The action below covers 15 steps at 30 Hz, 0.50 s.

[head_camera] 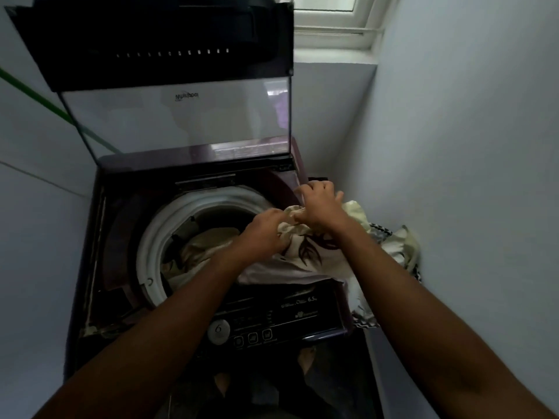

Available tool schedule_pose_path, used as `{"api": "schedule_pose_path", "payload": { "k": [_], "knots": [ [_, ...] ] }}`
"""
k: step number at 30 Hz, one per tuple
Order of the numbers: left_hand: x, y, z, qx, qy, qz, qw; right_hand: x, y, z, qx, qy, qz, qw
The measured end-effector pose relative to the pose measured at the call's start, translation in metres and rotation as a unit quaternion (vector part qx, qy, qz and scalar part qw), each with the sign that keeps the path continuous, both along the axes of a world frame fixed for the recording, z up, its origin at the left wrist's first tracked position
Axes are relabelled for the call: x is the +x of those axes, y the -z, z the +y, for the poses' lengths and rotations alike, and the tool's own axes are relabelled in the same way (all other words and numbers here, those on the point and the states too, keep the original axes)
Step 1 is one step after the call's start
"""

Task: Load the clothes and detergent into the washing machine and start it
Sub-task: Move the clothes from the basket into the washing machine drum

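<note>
A dark top-loading washing machine (99,237) stands below me with its glass lid (181,122) raised upright. Beige clothes (199,246) lie inside the white-rimmed drum (151,237). A cream cloth with a dark leaf print (305,255) drapes over the drum's right edge and the control panel (272,322). My left hand (266,231) and my right hand (320,204) both grip this cloth near its bunched top, above the drum's right rim. No detergent is visible.
More cream and zigzag-patterned laundry (396,246) is heaped to the right of the machine against the white wall (469,176). A window (332,22) is at the top. Walls stand close on both sides. My feet (305,358) show below the panel.
</note>
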State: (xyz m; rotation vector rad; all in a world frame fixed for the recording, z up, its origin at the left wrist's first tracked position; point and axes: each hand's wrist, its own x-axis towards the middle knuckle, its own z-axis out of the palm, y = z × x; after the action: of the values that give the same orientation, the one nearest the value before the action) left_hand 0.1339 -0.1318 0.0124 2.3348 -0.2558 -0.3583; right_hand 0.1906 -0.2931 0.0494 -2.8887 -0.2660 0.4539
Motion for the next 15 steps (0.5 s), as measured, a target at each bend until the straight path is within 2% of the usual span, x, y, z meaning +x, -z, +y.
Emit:
{"api": "schedule_pose_path", "payload": {
  "k": [3, 5, 6, 9, 11, 15],
  "knots": [
    [0.001, 0.0, -0.03, -0.028, 0.044, -0.021, 0.998, -0.004, 0.006, -0.042, -0.016, 0.07, 0.047, 0.996],
    [0.002, 0.002, -0.043, -0.012, 0.068, -0.031, 0.997, -0.009, 0.012, -0.068, -0.017, 0.12, 0.102, 0.987],
    [0.004, 0.002, -0.049, 0.007, 0.075, -0.034, 0.997, -0.012, 0.018, -0.078, 0.007, 0.14, 0.133, 0.981],
    [0.005, 0.004, -0.064, 0.076, 0.091, -0.028, 0.993, -0.023, 0.025, -0.094, 0.155, 0.167, 0.22, 0.949],
    [0.005, 0.003, -0.071, 0.116, 0.094, -0.03, 0.988, -0.03, 0.024, -0.094, 0.206, 0.177, 0.254, 0.928],
    [0.008, 0.005, -0.072, 0.108, 0.079, -0.018, 0.991, -0.032, 0.025, -0.089, 0.15, 0.147, 0.235, 0.949]
  ]
}}
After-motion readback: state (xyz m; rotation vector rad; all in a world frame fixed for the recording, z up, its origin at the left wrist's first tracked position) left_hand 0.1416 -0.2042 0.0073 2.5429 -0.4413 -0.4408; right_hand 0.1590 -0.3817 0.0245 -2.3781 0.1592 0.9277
